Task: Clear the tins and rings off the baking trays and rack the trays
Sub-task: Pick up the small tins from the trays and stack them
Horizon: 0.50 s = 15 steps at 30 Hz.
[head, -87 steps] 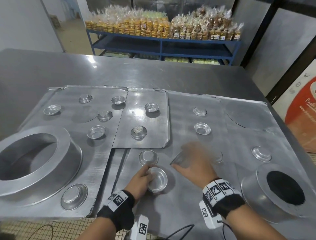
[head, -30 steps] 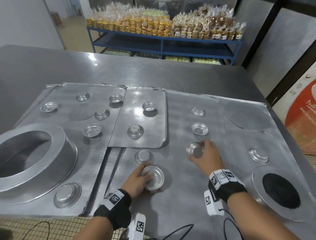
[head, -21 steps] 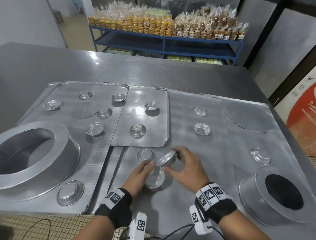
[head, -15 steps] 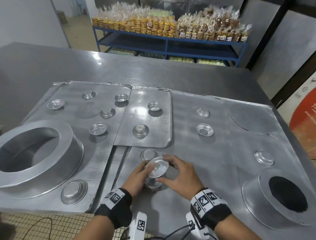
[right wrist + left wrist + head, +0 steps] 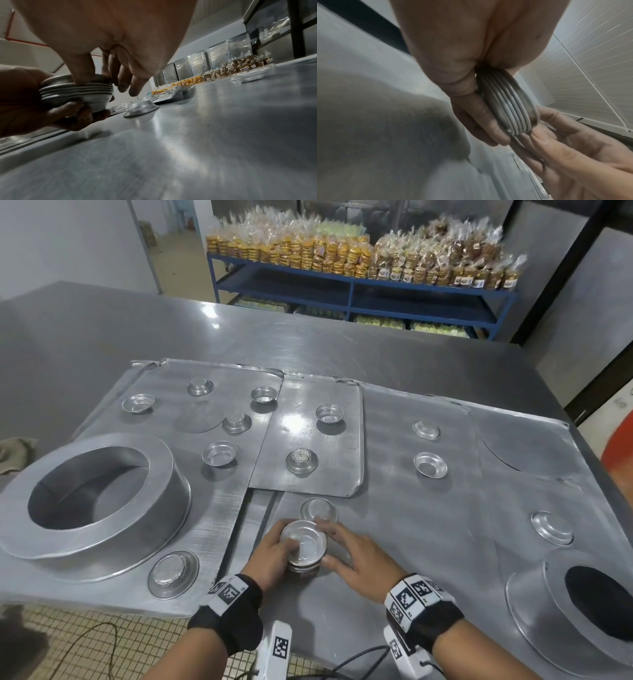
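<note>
Left hand (image 5: 270,556) cups tin stack (image 5: 303,546) from below; right hand (image 5: 356,556), fingers curled, pinches its rim; loose tins: thirteen; rings: two.

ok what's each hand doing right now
Left hand: grips the stack of small round aluminium tins.
Right hand: fingertips pinch the stack's top tin.

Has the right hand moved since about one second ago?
Yes. The right hand has moved left, away from the upright tin, and now touches the stack of tins that the left hand holds.
</note>
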Each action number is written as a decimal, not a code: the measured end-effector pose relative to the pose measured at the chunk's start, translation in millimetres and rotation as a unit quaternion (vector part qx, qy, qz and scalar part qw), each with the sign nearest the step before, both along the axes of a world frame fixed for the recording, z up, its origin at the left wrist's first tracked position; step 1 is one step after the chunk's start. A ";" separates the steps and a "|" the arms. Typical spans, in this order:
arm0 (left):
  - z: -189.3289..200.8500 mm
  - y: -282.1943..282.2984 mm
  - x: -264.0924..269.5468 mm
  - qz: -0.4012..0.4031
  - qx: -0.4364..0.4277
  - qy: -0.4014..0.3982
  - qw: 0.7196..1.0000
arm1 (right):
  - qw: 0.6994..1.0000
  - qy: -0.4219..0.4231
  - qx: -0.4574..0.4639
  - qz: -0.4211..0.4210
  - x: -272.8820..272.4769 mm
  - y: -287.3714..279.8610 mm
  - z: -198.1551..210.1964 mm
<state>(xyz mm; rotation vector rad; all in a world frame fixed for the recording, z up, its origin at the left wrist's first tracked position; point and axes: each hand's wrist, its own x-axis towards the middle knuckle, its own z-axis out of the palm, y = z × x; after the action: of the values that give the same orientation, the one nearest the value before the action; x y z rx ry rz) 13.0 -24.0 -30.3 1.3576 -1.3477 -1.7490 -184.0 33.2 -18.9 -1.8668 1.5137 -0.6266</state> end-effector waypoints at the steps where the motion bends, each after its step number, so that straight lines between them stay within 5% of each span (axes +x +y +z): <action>1: 0.0 -0.3 2.3 0.001 -0.004 -0.004 1.000 | 1.000 0.010 0.008 0.009 0.2 -2.8 0.7; 6: 0.6 -2.9 14.8 0.010 -0.016 -0.014 1.000 | 0.997 0.062 0.040 0.035 -3.5 -22.1 8.9; 15: -3.6 -7.8 35.2 0.015 -0.025 -0.037 0.999 | 0.978 0.206 0.023 -0.038 6.1 -75.8 6.2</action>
<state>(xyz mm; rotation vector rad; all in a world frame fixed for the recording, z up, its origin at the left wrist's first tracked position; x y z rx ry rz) 48.3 -31.8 -33.9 1.4193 -1.3938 -1.6489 -177.9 -42.6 -12.6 -1.9947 1.8475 -0.2400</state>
